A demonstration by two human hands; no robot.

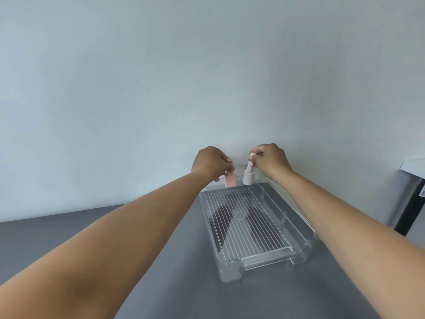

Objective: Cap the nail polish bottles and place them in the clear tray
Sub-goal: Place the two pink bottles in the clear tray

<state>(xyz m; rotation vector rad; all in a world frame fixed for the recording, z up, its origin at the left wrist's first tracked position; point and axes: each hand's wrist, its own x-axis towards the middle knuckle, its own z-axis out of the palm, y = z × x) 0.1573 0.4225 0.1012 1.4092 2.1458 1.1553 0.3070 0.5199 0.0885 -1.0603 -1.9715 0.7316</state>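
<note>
Two hands were at the far end of the clear tray (266, 259) on the grey table (172, 284). The left hand (210, 163) gripped the top of the peach bottle (230, 179) with curled fingers; the right hand (270, 161) pinched the pale pink bottle (248, 178) by its cap.

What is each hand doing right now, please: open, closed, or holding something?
Left hand: closed, holding the peach nail polish bottle by its top.
Right hand: closed, pinching the cap of the pale pink nail polish bottle.
</note>
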